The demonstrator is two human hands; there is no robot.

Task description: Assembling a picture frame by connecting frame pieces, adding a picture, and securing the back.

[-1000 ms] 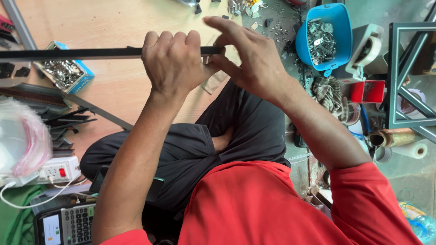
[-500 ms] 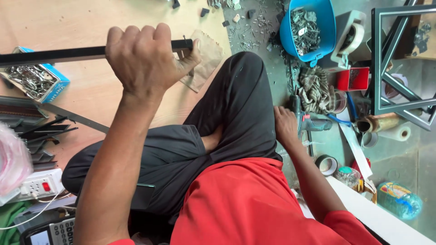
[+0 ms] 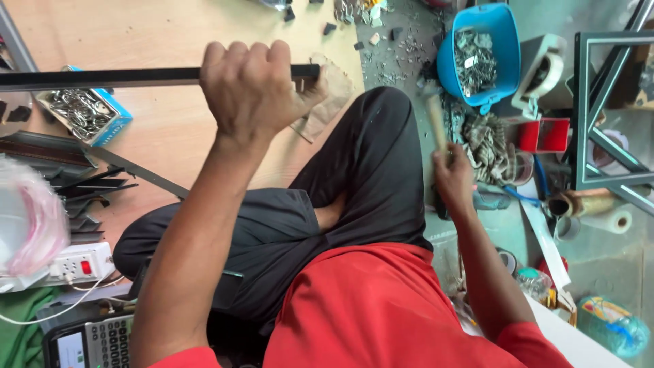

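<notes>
Left hand (image 3: 252, 88) grips the black bar (image 3: 102, 77); right hand (image 3: 453, 180) clasps a wooden handle (image 3: 436, 119)

Our left hand (image 3: 255, 92) grips a long black metal bar (image 3: 102, 77); our right hand (image 3: 453, 180) holds a wooden handle (image 3: 436, 119) beside the blue plastic tub (image 3: 501, 41).

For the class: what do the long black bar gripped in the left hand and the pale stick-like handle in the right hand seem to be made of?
Long black bar: probably metal with a matt black coating, judging by its straight, thin, sharp-edged profile. Pale stick-like handle: likely bare wood, from its tan, unpainted, dull look; it is blurred, so this is uncertain. The left hand is closed around the bar, the right hand around the handle.
</notes>
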